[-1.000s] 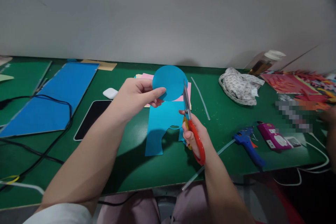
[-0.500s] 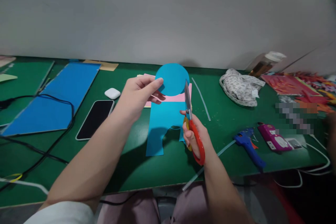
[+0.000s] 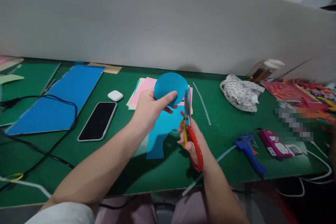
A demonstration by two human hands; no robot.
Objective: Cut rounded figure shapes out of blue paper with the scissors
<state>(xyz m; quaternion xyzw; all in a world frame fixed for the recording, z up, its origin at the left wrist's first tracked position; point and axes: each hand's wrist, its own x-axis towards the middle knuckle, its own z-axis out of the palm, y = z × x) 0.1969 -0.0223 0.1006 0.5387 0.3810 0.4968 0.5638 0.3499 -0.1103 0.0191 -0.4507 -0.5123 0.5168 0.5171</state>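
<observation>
Between the thumb and fingers of my left hand [image 3: 153,106] is a round blue paper disc [image 3: 170,85], raised above the table. My right hand [image 3: 194,140] grips scissors [image 3: 195,148] with red and yellow handles, blades pointing up at the disc's right edge. The blades look nearly closed; whether paper lies between them I cannot tell. Below the disc, a cut blue paper sheet [image 3: 156,143] with a curved edge lies on the table, partly covered by my hands. Behind it is a stack of pink and pale yellow paper [image 3: 143,89].
Left of my arm are a phone [image 3: 98,121], a white earbud case [image 3: 115,95], a blue board [image 3: 59,101] and black cables. To the right lie a clear glue stick [image 3: 202,103], a patterned cloth pouch [image 3: 240,92], a blue glue gun [image 3: 249,150], a purple box [image 3: 274,143] and a bottle [image 3: 266,70].
My left hand has shifted right and down with the disc, its thumb now farther across it. The scissors stay at the disc's right edge, slightly lower. The camera view has tilted slightly.
</observation>
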